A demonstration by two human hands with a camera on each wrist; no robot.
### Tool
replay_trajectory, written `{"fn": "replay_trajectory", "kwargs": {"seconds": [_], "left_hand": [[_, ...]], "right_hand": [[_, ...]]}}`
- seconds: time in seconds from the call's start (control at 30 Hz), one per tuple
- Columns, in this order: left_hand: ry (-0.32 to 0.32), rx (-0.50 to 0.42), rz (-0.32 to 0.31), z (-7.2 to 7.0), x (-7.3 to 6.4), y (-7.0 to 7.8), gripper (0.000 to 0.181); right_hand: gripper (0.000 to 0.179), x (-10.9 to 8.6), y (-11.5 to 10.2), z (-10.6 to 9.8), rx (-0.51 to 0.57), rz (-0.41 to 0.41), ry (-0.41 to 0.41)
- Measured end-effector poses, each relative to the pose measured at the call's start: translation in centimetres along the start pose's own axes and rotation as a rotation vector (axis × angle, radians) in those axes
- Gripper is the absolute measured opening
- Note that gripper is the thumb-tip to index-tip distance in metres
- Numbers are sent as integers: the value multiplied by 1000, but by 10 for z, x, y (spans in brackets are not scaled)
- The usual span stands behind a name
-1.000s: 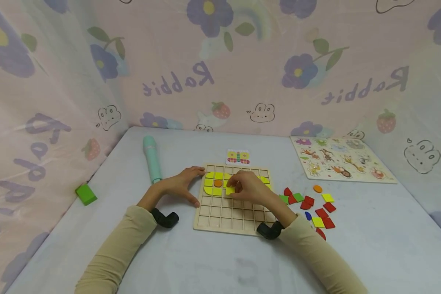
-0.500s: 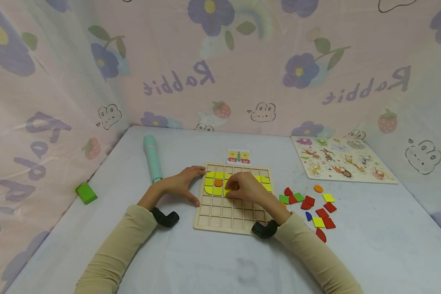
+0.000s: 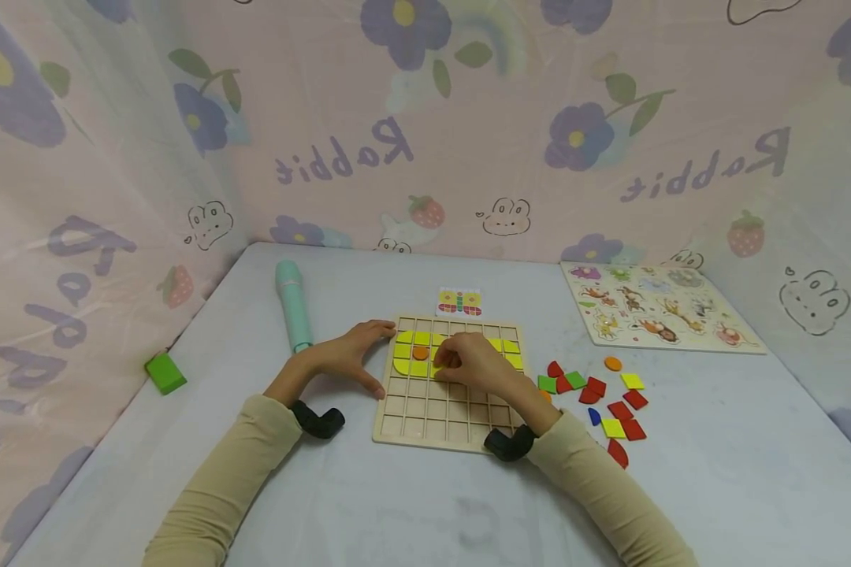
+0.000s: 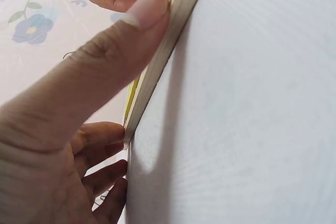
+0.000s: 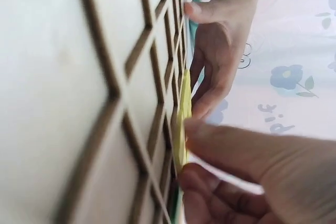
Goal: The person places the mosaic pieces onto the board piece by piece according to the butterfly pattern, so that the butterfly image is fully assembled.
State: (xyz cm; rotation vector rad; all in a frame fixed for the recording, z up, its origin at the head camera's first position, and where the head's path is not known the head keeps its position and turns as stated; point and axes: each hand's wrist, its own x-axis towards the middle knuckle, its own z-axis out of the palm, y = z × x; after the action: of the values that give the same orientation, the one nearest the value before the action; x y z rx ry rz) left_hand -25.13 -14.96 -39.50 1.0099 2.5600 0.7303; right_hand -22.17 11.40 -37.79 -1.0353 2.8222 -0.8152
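A wooden grid board (image 3: 414, 425) lies on the table, with yellow tiles (image 3: 403, 367) and an orange disc (image 3: 421, 353) in its far rows. My left hand (image 3: 347, 354) rests along the board's left edge, thumb and fingers spread apart; in the left wrist view the thumb (image 4: 100, 56) touches the rim and the fingertips meet the corner. With thumb and fingertips, my right hand (image 3: 478, 364) pinches a yellow tile (image 5: 181, 137) low at the grid. Part of the yellow rows is hidden behind this hand in the head view.
Behind the board lies a pattern card (image 3: 459, 302). Loose red tiles (image 3: 620, 410) and other coloured pieces lie to the right, below an animal puzzle board (image 3: 655, 307). A mint-green tube (image 3: 294, 307) and a green block (image 3: 165, 373) are at left.
My right hand has shifted slightly left and lowered the yellow tile to the grid, then stays nearly still. The left hand keeps its place on the board's edge.
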Motion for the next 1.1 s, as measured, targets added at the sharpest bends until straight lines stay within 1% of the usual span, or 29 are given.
{"fn": "replay_trajectory", "kwargs": {"seconds": [0.07, 0.17, 0.27, 0.37, 0.47, 0.57, 0.7, 0.83, 0.9, 1.03, 1.1], "left_hand": [[4, -1, 3, 0, -1, 0, 101], [9, 0, 13, 0, -1, 1, 101], [8, 2, 10, 0, -1, 2, 101], [4, 4, 2, 0, -1, 3, 101], [4, 12, -5, -1, -2, 3, 101], [7, 18, -5, -2, -2, 3, 101], [8, 12, -2, -3, -3, 3, 101], [9, 10, 0, -3, -3, 2, 101], [6, 9, 0, -3, -3, 2, 101], [2, -1, -6, -2, -3, 3, 103], [1, -1, -11, -2, -2, 4, 103]], "right_hand": [[14, -2, 1, -6, -13, -19, 3], [16, -12, 8, -23, -26, -40, 19], [16, -28, 23, -43, -31, -29, 30], [16, -50, 42, -61, -46, -11, 24], [18, -75, 61, -74, -51, 39, 11], [21, -99, 78, -83, -43, 112, 5], [26, -121, 91, -90, -20, 214, -19], [31, -129, 100, -92, -3, 262, -60], [31, -130, 103, -91, 3, 259, -76], [28, -129, 108, -88, -4, 261, -75], [27, -128, 109, -87, -15, 282, -80]]}}
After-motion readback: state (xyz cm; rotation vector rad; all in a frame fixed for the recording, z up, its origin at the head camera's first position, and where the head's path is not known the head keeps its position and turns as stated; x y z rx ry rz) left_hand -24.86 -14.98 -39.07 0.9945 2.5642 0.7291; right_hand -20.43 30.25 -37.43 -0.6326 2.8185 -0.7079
